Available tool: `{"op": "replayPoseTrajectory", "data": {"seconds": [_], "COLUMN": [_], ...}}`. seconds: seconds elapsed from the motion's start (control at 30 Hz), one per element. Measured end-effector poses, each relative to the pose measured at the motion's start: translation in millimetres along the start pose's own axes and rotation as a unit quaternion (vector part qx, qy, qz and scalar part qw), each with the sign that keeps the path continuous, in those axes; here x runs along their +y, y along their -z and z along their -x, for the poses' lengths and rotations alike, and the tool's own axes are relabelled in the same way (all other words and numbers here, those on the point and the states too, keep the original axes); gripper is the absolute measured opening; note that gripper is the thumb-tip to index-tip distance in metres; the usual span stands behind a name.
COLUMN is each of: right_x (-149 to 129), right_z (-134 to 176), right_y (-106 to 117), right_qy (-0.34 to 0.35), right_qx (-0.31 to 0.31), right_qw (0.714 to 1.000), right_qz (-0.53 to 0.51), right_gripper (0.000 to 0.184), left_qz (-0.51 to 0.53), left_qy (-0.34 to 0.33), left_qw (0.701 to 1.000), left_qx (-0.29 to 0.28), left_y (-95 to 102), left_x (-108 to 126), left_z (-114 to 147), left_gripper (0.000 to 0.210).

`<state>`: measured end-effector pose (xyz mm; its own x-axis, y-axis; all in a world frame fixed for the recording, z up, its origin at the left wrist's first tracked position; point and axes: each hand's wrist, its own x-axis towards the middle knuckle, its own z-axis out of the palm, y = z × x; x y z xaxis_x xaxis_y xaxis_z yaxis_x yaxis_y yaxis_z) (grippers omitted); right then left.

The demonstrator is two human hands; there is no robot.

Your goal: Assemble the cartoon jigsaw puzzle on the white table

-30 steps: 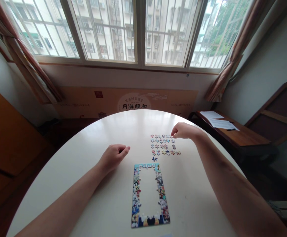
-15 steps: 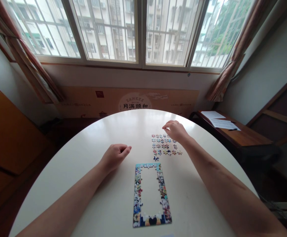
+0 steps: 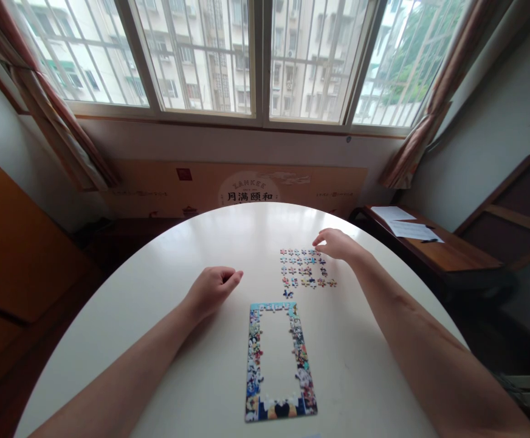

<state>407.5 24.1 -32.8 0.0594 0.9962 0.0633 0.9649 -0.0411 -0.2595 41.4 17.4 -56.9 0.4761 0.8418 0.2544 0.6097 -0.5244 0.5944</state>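
My right hand [image 3: 337, 244] reaches over the back right of the loose puzzle pieces [image 3: 293, 271]. Its thumb and forefinger are drawn together at the end of the rearmost row; whether a piece is between the fingertips I cannot make out. Several small, colourful pieces lie there in rough rows, with a gap in the middle and one dark blue piece [image 3: 288, 294] apart at the front. My left hand [image 3: 214, 287] rests on the table as a loose fist, left of the pieces. Nearer me lies a puzzle frame [image 3: 305, 365], its border assembled and its centre showing bare white.
The round white table [image 3: 155, 267] ends in a curved edge toward the window wall. To the right stands a wooden side table [image 3: 463, 252] with white papers [image 3: 413, 231] and a dark pen [image 3: 429, 241]. An orange-brown cabinet [image 3: 23, 243] is at the left.
My right hand has moved to the right and slightly nearer, its fingertips now lower at the end of the rear row. My left hand and the puzzle frame have stayed put.
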Motion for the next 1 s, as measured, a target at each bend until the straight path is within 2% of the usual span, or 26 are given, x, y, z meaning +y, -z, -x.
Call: {"op": "replayPoseTrajectory", "data": {"seconds": [0.13,0.4,0.73,1.0], "right_x": [-0.9,-13.7,-4.8,-3.0], "right_z": [-1.7,-4.0,-1.5,-2.4], "right_y": [-2.9,-10.6,-5.4,-5.7], "right_qy": [-0.001,0.021,-0.002,-0.012], "right_qx": [-0.008,0.023,0.005,-0.010], "right_qw": [1.000,1.000,1.000,1.000], "right_qz": [-0.003,0.001,0.007,0.002], "right_gripper": [0.025,0.033,0.018,0.016], "left_qz": [0.001,0.007,-0.002,-0.008], "left_qy": [-0.001,0.000,-0.001,-0.003], "left_qw": [1.000,1.000,1.000,1.000], "left_qx": [-0.001,-0.003,-0.008,-0.006], "left_y": [-1.1,0.0,-0.4,-0.3], "left_x": [-3.0,-1.3,-1.3,-1.1], "left_z": [-0.2,-0.2,0.1,0.5], "left_gripper": [0.047,0.046,0.047,0.046]}}
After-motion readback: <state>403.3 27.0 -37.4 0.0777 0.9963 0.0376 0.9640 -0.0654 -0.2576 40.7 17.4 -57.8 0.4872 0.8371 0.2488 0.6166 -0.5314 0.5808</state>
